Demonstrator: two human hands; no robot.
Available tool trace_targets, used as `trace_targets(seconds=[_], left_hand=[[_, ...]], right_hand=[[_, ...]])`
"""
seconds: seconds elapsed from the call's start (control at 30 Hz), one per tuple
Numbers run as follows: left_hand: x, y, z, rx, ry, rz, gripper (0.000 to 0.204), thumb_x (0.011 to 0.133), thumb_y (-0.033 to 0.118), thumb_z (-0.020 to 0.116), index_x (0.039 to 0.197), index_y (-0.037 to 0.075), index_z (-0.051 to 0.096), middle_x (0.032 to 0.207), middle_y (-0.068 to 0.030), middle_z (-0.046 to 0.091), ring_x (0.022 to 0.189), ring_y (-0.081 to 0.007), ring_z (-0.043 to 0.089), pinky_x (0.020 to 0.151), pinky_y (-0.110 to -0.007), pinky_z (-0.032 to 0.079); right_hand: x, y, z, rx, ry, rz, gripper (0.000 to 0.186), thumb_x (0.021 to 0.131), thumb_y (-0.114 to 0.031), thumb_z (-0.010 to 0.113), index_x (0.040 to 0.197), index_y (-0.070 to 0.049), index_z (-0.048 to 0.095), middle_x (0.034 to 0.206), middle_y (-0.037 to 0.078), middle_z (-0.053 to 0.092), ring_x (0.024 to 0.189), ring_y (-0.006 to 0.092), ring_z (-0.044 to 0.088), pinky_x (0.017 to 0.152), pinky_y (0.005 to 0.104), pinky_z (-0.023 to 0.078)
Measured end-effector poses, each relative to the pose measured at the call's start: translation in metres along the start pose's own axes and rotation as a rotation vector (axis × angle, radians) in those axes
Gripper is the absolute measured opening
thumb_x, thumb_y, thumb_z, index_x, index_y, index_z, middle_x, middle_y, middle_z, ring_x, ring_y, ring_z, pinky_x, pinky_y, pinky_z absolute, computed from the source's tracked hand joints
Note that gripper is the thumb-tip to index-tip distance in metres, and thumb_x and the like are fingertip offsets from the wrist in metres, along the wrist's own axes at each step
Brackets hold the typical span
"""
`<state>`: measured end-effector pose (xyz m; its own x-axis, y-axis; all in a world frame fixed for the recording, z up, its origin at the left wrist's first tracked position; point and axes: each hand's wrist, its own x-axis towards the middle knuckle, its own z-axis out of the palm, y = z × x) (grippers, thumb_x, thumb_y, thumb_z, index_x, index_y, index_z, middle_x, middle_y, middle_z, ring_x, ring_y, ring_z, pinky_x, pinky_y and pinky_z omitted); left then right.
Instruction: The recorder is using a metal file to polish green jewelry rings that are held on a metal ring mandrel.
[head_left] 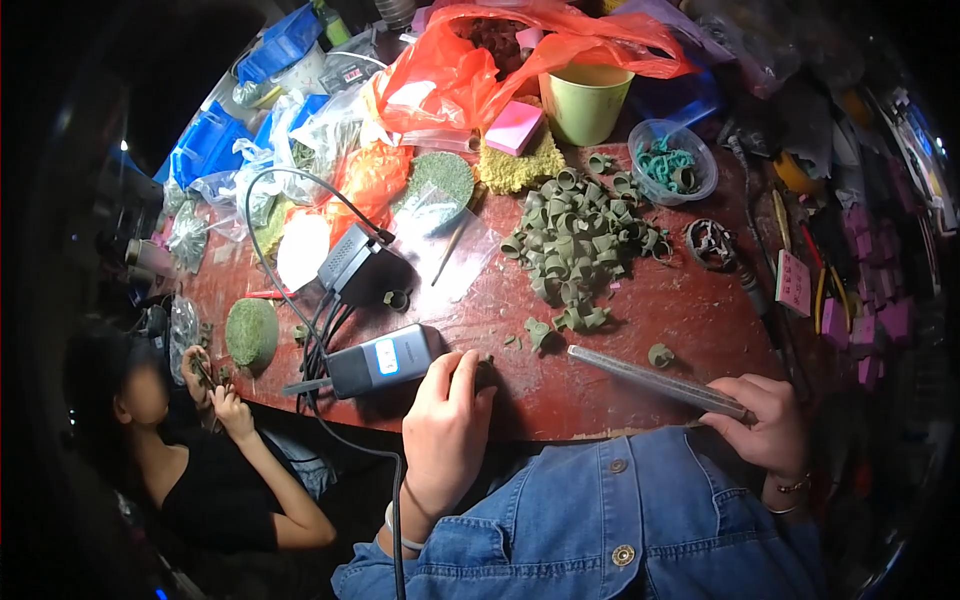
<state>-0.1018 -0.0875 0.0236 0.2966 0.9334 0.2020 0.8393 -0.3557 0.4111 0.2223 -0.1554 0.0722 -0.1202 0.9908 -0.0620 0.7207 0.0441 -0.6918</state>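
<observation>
My left hand [447,420] is closed near the table's front edge, fingertips pinched around a small dark green piece [486,368], which they mostly hide. My right hand [762,418] grips one end of a long flat grey file [650,380]; its other end points left across the table edge. One loose green ring-shaped piece [660,355] lies just beyond the file. A heap of similar olive-green ring pieces [572,235] spreads over the middle of the table, a few standing apart at its near side.
A grey power bank [380,361] with cables lies beside my left hand. Farther back are a clear tub of teal scraps [673,162], a yellow-green cup [588,103] and a red plastic bag [430,85]. Pliers [832,285] lie right. Another person [215,460] works at the left.
</observation>
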Motion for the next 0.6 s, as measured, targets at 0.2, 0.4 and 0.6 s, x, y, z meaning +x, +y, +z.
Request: trace_targets(seconds=[0.2, 0.4, 0.6], left_hand=[[0.023, 0.012, 0.010, -0.158, 0.143, 0.203, 0.038, 0.076, 0.008, 0.073, 0.111, -0.001, 0.061, 0.105, -0.0137, 0.060, 0.089, -0.0301, 0.059, 0.077, -0.037, 0.050], [0.040, 0.017, 0.053, -0.051, 0.122, 0.192, 0.031, 0.077, 0.004, 0.071, 0.106, 0.001, 0.062, 0.102, -0.0129, 0.061, 0.088, -0.0304, 0.061, 0.077, -0.038, 0.051], [0.038, 0.024, 0.036, -0.786, 0.015, -0.056, 0.019, 0.088, -0.008, 0.058, 0.105, -0.001, 0.065, 0.089, -0.0059, 0.065, 0.076, -0.0126, 0.065, 0.061, -0.024, 0.051]], right_hand=[[-0.003, 0.000, 0.000, 0.019, 0.036, -0.002, 0.028, 0.074, -0.005, 0.079, 0.098, 0.002, 0.066, 0.076, 0.012, 0.064, 0.063, 0.0211, 0.065, 0.054, 0.0311, 0.048], [-0.003, -0.003, 0.002, 0.034, 0.064, -0.011, 0.028, 0.074, -0.004, 0.078, 0.099, 0.002, 0.066, 0.077, 0.012, 0.064, 0.063, 0.0193, 0.064, 0.054, 0.0302, 0.048], [-0.006, 0.003, 0.000, 0.089, 0.075, 0.016, 0.027, 0.074, -0.004, 0.079, 0.098, 0.002, 0.067, 0.075, 0.011, 0.064, 0.061, 0.0158, 0.062, 0.053, 0.0283, 0.045]])
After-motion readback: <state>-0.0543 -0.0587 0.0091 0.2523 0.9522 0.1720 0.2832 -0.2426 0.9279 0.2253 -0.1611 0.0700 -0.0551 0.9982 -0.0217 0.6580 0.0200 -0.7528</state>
